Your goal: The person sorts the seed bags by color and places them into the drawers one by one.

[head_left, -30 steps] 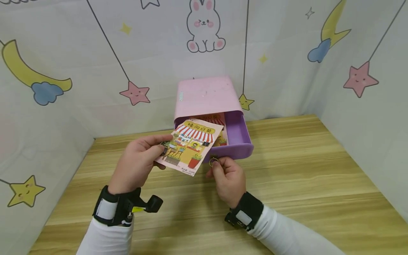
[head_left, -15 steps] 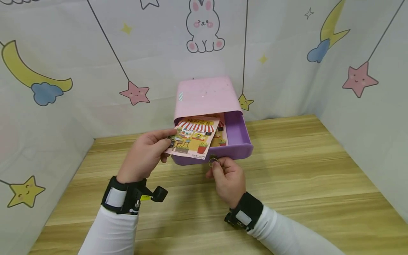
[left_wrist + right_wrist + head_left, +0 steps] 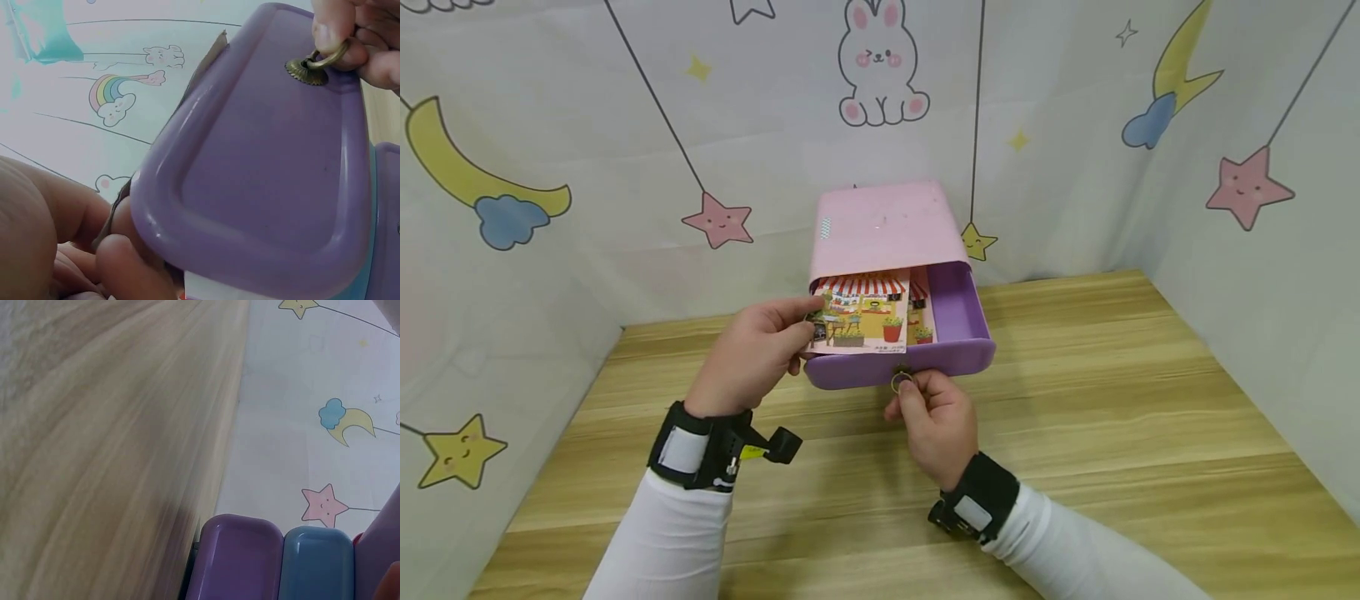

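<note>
In the head view my left hand [image 3: 752, 346] pinches a flat printed packet [image 3: 861, 321] at its left edge, thumb on top. The packet shows a shopfront with a striped awning. It lies over the left part of the pulled-out purple drawer [image 3: 958, 300], its top edge under the pink cabinet top. Beneath it another packet of the same print [image 3: 922, 321] shows inside the drawer. My right hand [image 3: 942, 425] pinches the brass ring pull [image 3: 331, 57] on the drawer's front between thumb and finger; the left wrist view shows this close up.
The pink drawer cabinet [image 3: 887, 225] stands against a printed cloth backdrop [image 3: 760, 150] on a wooden table [image 3: 1097, 400]. In the right wrist view a blue drawer [image 3: 317, 562] and another purple drawer [image 3: 240, 556] belong to the same cabinet. The drawer's right side shows its bare floor.
My left hand has moved forward and right, carrying the packet from above the drawer's front into the drawer opening, and the packet has turned straighter. My right hand stays on the ring pull.
</note>
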A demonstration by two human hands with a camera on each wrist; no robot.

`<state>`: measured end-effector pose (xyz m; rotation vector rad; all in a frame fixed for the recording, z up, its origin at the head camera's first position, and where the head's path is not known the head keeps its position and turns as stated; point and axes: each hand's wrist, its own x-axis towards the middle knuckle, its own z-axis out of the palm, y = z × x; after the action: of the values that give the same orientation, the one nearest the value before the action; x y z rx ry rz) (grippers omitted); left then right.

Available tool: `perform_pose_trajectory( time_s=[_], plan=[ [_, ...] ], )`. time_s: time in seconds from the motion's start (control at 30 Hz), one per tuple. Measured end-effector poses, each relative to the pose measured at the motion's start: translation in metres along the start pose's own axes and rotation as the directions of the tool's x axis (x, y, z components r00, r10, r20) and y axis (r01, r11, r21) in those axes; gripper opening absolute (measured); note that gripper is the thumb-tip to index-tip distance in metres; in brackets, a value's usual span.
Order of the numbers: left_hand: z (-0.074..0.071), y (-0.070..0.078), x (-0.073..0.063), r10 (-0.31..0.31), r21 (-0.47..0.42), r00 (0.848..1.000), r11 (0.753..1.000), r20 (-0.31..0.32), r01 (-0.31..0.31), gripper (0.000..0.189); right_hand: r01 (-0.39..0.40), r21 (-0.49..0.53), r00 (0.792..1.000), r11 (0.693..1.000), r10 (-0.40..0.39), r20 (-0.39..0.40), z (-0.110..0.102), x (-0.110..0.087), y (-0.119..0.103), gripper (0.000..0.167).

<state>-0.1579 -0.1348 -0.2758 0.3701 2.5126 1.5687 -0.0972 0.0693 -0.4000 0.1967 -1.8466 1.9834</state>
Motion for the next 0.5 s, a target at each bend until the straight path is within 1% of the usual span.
perform_pose_trajectory(
  time_s=[0.1,0.23,0.4,0.5],
  plan=[
    [0.001,0.001,0.002,0.008,0.030,1.000,1.000,0.003,-0.008,0.046,0.001,0.008,1.000,1.000,-0.001,0.003,0.000,0.000,0.000,0.021],
    [0.003,0.002,0.005,0.023,0.092,1.000,0.996,-0.003,-0.023,0.046,0.006,0.016,1.000,1.000,-0.006,0.007,0.000,0.000,0.000,0.020],
    [0.006,0.003,0.009,0.032,0.183,0.999,0.983,-0.010,-0.029,0.044,0.006,0.012,1.000,1.000,-0.006,0.009,-0.001,0.000,0.001,0.021],
    [0.007,0.004,0.011,0.022,0.233,1.000,0.972,-0.013,-0.018,0.044,0.003,0.005,1.000,1.000,-0.003,0.008,-0.001,0.000,0.002,0.021]
  ],
)
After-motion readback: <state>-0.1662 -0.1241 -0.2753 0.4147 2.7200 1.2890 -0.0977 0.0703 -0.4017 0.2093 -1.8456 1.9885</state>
